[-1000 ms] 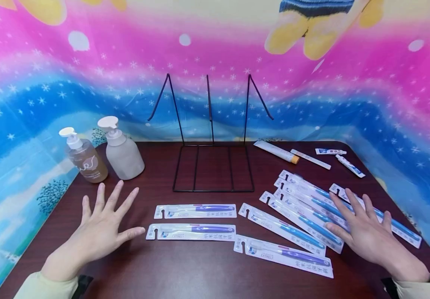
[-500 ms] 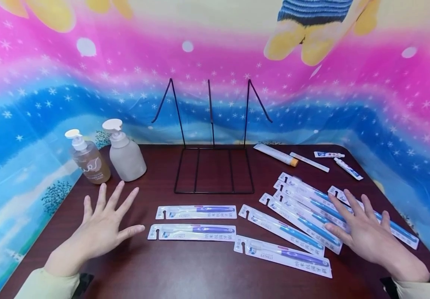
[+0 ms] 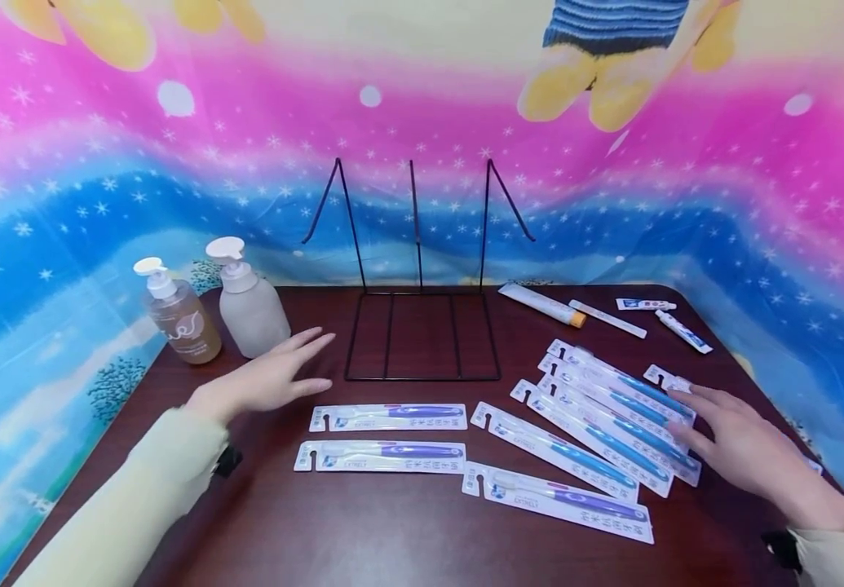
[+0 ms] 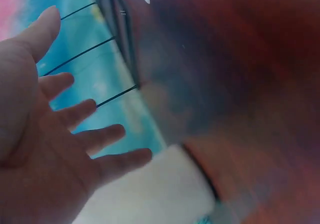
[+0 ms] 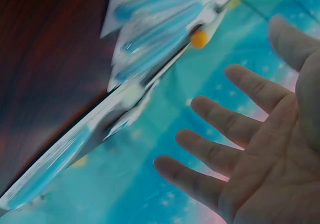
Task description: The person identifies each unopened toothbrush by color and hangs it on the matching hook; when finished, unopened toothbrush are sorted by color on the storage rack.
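My left hand (image 3: 263, 381) hovers with fingers straight and nothing in it, beside the pale pump bottle (image 3: 254, 314) and the black wire rack (image 3: 422, 378). Two packaged toothbrushes with purple handles, an upper one (image 3: 390, 417) and a lower one (image 3: 381, 456), lie to its right; a third purple toothbrush (image 3: 559, 501) is nearer the middle right. Over the fanned blue-handled toothbrushes (image 3: 598, 436), my right hand (image 3: 748, 448) is held with fingers extended, holding nothing. It hides most of the rightmost packaged toothbrush (image 3: 660, 377). The right wrist view shows its spread fingers (image 5: 220, 119).
A pump bottle of amber liquid (image 3: 185, 326) stands at the left. At the back right lie a toothpaste tube with an orange cap (image 3: 542, 305), a slim white packet (image 3: 607, 318) and two small toothpaste tubes (image 3: 683, 331). A patterned cloth (image 3: 422, 106) surrounds the dark table (image 3: 363, 538).
My left hand has moved right and away from me, toward the rack, and turned sideways. The right hand has tilted, its fingers closer together. The view has shifted slightly.
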The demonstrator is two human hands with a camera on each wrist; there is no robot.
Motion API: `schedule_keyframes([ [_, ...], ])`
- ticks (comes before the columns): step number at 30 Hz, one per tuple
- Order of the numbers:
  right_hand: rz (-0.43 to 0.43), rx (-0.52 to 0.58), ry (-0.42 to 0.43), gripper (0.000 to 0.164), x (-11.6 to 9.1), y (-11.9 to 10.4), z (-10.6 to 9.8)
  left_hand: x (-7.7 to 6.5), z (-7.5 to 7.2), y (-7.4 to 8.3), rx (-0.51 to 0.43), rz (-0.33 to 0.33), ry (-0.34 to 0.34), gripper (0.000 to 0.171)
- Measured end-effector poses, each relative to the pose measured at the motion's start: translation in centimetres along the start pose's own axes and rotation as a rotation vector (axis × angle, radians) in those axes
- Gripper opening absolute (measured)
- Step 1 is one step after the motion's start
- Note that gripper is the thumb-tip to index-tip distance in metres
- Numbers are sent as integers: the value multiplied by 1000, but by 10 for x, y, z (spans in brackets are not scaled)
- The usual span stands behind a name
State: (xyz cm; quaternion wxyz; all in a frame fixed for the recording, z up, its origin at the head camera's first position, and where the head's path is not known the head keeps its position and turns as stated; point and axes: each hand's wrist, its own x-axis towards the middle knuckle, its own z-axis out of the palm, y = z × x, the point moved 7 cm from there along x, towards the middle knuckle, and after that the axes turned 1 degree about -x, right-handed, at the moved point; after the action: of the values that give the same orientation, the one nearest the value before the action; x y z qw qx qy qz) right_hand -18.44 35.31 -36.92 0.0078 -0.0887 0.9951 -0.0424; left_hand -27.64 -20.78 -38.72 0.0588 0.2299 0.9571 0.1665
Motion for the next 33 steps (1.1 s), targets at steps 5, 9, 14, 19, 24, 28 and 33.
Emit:
schedule_keyframes([
  [5, -1, 46, -31, 56, 4, 31, 13, 41, 10, -8, 17, 10, -69, 78],
  [9, 10, 64, -83, 52, 2, 51, 23, 56, 19, -17, 63, 7, -121, 78],
  [14, 40, 74, -117, 62, -3, 64, 28, 62, 31, -24, 113, 2, -224, 78],
  [19, 32, 59, -116, 62, -4, 65, 28, 62, 39, -25, 153, -21, -328, 74],
  [24, 42, 27, -120, 62, -4, 68, 29, 66, 40, -22, 183, 5, -351, 74],
  [28, 49, 4, -106, 60, -2, 71, 30, 71, 40, -19, 197, 31, -341, 74],
  [33, 46, -7, -81, 58, 0, 79, 28, 76, 41, -19, 202, 54, -324, 76],
])
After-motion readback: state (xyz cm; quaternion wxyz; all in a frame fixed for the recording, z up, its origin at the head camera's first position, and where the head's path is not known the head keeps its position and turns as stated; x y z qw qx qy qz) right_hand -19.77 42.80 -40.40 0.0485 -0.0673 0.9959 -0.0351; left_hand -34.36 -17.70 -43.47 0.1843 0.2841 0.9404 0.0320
